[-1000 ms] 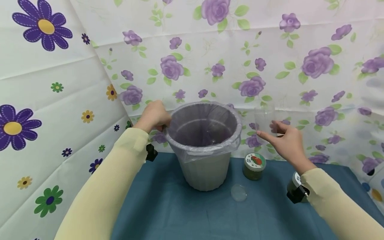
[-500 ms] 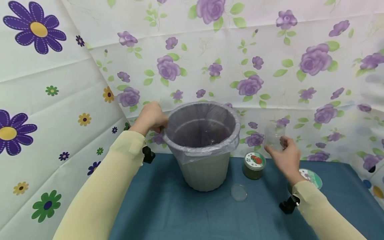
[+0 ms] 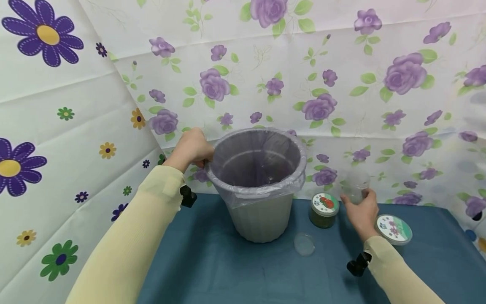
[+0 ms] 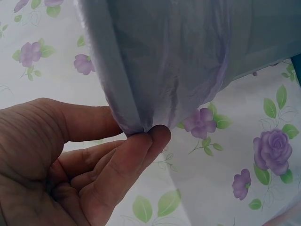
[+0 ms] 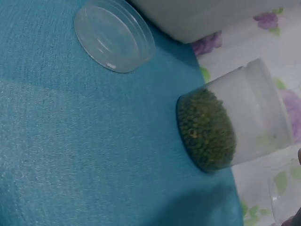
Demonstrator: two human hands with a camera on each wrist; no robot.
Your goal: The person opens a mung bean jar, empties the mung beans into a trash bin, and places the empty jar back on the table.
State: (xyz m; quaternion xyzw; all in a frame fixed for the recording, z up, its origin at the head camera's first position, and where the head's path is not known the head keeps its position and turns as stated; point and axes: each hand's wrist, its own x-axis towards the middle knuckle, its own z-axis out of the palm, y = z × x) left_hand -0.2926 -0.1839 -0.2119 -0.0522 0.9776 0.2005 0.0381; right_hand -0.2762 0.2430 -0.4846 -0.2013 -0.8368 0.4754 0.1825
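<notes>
My left hand (image 3: 193, 148) grips the left rim of a grey bin (image 3: 262, 219) lined with a thin, translucent purple bag (image 3: 258, 158). In the left wrist view, thumb and fingers pinch the bag's folded edge (image 4: 146, 110) at the rim. Toward the right, my right hand (image 3: 362, 213) holds a clear plastic cup (image 3: 356, 181) between thumb and fingers, raised above the back of the table. Only a sliver of the cup (image 5: 282, 195) shows in the right wrist view. Close by stands a jar (image 3: 324, 213) with a tomato-printed lid, partly filled with small green grains (image 5: 207, 129).
A clear round lid (image 3: 304, 244) lies on the blue tablecloth (image 3: 235, 274) in front of the bin. A second jar (image 3: 395, 230) with a flower-printed lid sits behind the right forearm. Flowered cloth (image 3: 243, 63) hangs behind the table.
The right hand has moved down and slightly right with the clear cup, uncovering the flower-lidded jar. The left hand keeps its hold on the bin's rim.
</notes>
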